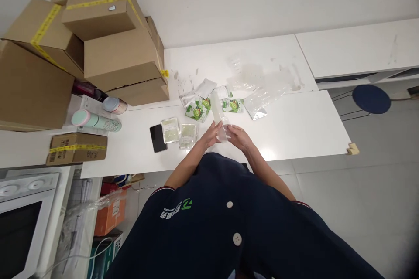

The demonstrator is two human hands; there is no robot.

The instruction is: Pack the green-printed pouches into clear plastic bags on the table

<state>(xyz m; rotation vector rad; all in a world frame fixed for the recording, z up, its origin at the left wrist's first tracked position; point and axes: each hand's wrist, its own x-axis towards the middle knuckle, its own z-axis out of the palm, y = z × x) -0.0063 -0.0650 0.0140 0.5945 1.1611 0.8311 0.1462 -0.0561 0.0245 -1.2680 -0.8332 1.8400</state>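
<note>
My left hand point(212, 134) and my right hand point(238, 135) both pinch the near end of a long clear plastic bag point(218, 111) that stands up off the white table point(294, 126). Behind it lie several green and white snack packets point(198, 110), another green packet point(233, 105) and a silver pouch point(205, 87). Two pale filled clear packs point(170, 130) point(187, 135) rest to the left of my hands, next to a black phone point(158, 138).
Loose clear bags point(265, 93) lie at the back right of the table. Stacked cardboard boxes point(121, 48) fill the left. Two lying bottles point(96, 121) point(114, 105) and a small taped box point(77, 148) sit near them. A blue stool point(371, 99) stands at the right.
</note>
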